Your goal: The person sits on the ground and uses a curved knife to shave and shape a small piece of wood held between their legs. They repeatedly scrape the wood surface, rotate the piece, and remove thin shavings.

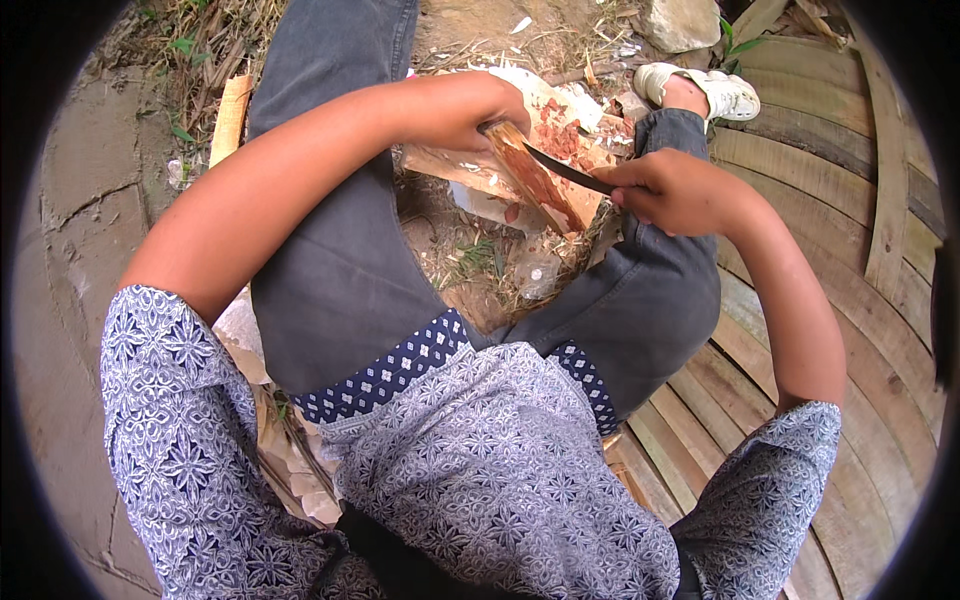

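Note:
Between my knees, my left hand (485, 108) is closed around the upper end of a split piece of wood (530, 177), orange-brown with a dark reddish face. The piece slants down toward the right, its lower end close to a pale wooden block (450, 168). My right hand (675, 190) grips a knife (572, 174) with a dark, slightly curved blade; its handle is hidden in my fingers. The blade's far end meets the wood just below my left hand. Reddish shavings (562, 135) lie on the block beyond the held piece.
Weathered wooden planks (800, 190) spread along the right side. A grey stone (684, 24) sits at the far edge, near a foot in a white shoe (735, 99). Cracked grey ground (90, 230) lies to the left, beside a loose wood strip (231, 118). Clear plastic (537, 275) rests between my legs.

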`<state>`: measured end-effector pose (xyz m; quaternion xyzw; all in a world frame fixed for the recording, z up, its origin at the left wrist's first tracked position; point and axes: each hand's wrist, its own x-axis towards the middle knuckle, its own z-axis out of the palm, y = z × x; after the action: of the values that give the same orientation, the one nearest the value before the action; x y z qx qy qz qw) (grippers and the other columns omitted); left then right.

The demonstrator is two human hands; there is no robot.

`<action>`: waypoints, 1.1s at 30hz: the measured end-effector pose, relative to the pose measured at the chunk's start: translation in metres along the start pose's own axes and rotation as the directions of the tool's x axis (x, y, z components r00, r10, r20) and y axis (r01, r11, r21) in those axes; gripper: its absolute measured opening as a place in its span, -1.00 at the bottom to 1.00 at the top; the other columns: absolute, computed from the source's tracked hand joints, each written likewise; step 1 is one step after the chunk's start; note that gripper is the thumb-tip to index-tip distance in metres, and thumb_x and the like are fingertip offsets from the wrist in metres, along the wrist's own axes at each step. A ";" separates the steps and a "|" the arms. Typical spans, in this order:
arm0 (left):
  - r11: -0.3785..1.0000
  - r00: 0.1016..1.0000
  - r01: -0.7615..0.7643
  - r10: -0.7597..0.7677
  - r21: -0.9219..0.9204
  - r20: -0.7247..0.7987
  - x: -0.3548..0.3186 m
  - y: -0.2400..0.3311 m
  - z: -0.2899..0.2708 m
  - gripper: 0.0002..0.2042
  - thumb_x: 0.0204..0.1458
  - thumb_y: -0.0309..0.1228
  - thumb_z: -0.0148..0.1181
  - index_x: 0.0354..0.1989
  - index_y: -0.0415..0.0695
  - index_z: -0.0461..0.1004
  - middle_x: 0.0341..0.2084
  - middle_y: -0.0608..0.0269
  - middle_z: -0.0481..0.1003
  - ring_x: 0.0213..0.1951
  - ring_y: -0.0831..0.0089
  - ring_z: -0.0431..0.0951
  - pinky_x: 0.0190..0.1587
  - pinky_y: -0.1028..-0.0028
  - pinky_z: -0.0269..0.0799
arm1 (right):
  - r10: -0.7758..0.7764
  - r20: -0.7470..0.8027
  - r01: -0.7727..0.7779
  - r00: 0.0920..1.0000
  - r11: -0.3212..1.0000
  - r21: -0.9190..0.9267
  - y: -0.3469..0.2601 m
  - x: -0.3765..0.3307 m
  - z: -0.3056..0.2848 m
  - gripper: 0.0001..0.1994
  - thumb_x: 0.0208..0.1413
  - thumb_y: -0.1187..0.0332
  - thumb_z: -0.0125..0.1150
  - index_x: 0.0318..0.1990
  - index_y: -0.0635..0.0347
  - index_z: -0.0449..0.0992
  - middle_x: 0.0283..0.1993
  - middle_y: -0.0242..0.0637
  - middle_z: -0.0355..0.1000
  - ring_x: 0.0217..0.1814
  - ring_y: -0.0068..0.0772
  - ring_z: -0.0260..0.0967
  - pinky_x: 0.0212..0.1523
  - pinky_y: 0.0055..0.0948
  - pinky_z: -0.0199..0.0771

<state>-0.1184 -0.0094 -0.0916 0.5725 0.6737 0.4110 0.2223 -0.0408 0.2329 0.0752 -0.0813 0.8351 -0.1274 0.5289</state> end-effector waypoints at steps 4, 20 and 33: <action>0.999 0.999 -0.033 0.033 -0.023 -0.031 0.000 -0.004 0.002 -0.62 -0.12 -0.59 0.42 -0.05 -0.24 0.58 -0.29 0.10 0.52 -0.24 0.18 0.54 -0.18 0.25 0.47 | -0.150 -0.048 0.145 0.987 0.984 -0.104 0.001 -0.002 -0.001 -0.64 0.28 0.45 0.11 0.20 0.29 0.53 -0.19 0.11 0.59 -0.16 0.06 0.57 -0.09 -0.18 0.49; 0.999 0.999 0.033 -0.034 -0.023 -0.019 -0.004 -0.004 0.003 -0.65 -0.10 -0.60 0.43 -0.07 -0.22 0.61 -0.35 0.11 0.50 -0.31 0.22 0.54 -0.25 0.27 0.47 | -0.128 0.108 0.138 0.986 0.987 -0.088 0.026 0.023 -0.007 -0.56 0.26 0.41 0.09 0.30 0.13 0.49 -0.24 -0.02 0.61 -0.31 -0.24 0.54 -0.14 -0.24 0.54; 0.998 0.997 -0.068 0.068 0.001 -0.036 0.001 0.002 0.004 -0.69 -0.10 -0.65 0.35 -0.12 -0.19 0.62 -0.28 0.13 0.55 -0.20 0.18 0.58 -0.14 0.26 0.51 | -0.241 0.003 0.235 0.971 0.943 -0.236 0.012 0.008 -0.004 -0.59 0.20 0.46 0.21 0.23 0.09 0.55 -0.20 0.02 0.61 -0.21 0.04 0.54 -0.16 -0.15 0.50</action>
<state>-0.1144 -0.0068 -0.0923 0.5876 0.6578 0.4286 0.1959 -0.0476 0.2429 0.0663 -0.2417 0.8351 -0.0917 0.4856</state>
